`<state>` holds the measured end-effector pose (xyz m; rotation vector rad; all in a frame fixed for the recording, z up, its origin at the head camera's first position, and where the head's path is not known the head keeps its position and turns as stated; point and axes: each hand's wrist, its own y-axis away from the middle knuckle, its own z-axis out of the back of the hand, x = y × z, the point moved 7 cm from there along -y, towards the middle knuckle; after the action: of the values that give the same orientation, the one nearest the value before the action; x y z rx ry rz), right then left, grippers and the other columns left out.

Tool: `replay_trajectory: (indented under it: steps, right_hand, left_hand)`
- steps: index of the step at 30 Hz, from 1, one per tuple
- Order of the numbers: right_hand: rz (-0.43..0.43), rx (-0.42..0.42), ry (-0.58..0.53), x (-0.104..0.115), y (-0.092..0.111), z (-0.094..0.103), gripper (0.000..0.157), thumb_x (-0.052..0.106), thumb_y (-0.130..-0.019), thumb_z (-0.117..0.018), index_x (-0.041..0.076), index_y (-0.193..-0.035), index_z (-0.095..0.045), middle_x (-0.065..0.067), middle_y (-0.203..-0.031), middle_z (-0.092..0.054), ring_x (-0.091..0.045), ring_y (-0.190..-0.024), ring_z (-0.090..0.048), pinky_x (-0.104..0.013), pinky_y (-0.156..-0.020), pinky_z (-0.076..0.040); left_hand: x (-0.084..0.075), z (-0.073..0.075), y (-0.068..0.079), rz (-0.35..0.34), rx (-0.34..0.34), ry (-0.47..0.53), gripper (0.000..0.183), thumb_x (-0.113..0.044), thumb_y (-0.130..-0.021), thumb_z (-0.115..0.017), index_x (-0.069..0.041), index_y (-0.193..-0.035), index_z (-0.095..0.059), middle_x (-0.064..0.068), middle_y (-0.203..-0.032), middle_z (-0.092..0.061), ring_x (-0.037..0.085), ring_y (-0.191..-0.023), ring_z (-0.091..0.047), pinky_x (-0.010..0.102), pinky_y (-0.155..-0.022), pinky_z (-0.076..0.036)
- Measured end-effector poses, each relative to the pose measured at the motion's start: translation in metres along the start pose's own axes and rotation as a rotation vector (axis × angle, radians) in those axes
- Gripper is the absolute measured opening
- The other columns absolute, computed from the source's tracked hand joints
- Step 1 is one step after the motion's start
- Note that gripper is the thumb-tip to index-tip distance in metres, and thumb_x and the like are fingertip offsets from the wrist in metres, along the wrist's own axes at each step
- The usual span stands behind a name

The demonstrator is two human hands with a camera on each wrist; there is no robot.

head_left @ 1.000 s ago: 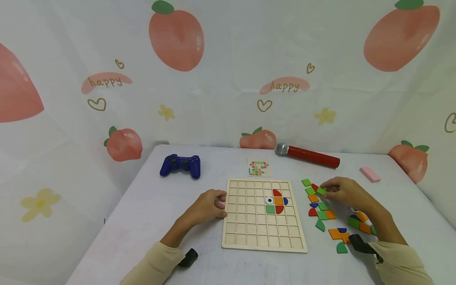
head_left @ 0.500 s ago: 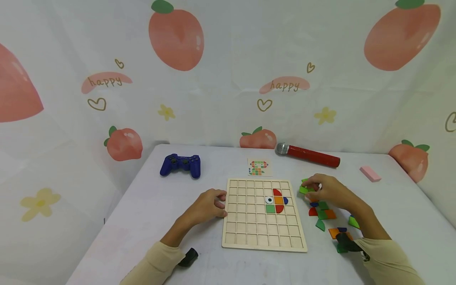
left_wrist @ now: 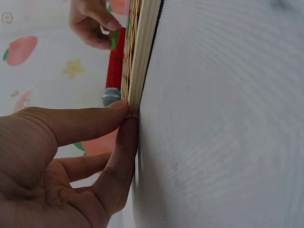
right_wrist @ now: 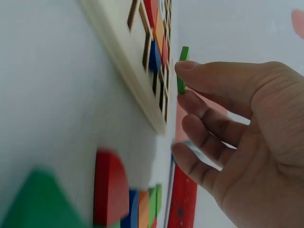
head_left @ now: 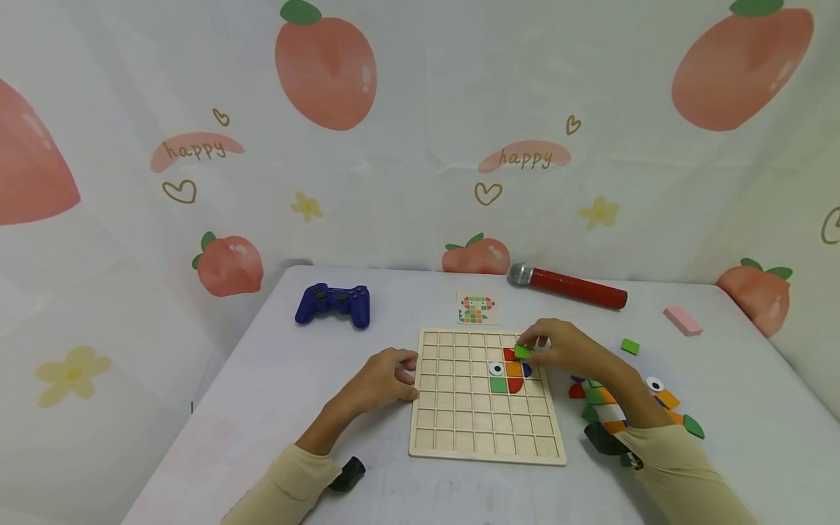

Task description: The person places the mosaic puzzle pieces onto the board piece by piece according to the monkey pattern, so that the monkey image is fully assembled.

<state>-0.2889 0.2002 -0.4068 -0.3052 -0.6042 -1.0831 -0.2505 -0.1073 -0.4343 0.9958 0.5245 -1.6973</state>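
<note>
In the head view, my right hand [head_left: 572,350] pinches a green square tile [head_left: 523,352] between thumb and fingers, above the upper right part of a wooden grid board [head_left: 453,423]. The right wrist view shows the green tile [right_wrist: 183,71] held on edge, clear of the board. Red, orange, blue and green tiles and a white eye tile [head_left: 496,369] lie in the board's cells. My left hand [head_left: 377,380] touches the board's left edge with thumb and fingertips. In the left wrist view its thumb [left_wrist: 90,124] lies straight against that edge.
Loose coloured tiles lie right of the board, partly hidden by my right forearm; one green tile [head_left: 630,346] lies apart. A pattern card [head_left: 479,308], a red microphone [head_left: 577,289], a blue game controller [head_left: 333,305] and a pink block [head_left: 683,321] stand farther back.
My right hand has moved left from the loose tiles to over the board, carrying a green tile. My left hand stays at the board's edge.
</note>
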Motion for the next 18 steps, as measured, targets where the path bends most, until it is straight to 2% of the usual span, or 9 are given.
replay_trajectory:
  steps: [12,18]
  right_hand:
    - [0.070,0.045,0.034,0.016,-0.026,-0.017,0.022,0.017,-0.094,-0.080,0.009,-0.115,-0.080,0.001,-0.105,-0.071,-0.018,-0.098,-0.061,-0.038,-0.088,-0.054]
    - [0.094,0.063,0.047,0.022,-0.032,-0.022,0.021,0.015,-0.093,-0.081,0.010,-0.114,-0.080,0.001,-0.104,-0.070,-0.018,-0.098,-0.060,-0.039,-0.089,-0.054]
  left_hand:
    - [-0.001,0.000,0.000,-0.005,0.001,0.005,0.069,0.001,-0.081,-0.088,0.010,-0.143,-0.058,0.013,-0.126,-0.067,0.021,-0.105,-0.070,0.036,-0.089,-0.061]
    - [-0.001,0.000,0.000,-0.010,0.001,0.001,0.069,0.001,-0.081,-0.088,0.010,-0.143,-0.058,0.013,-0.125,-0.067,0.022,-0.105,-0.071,0.036,-0.089,-0.062]
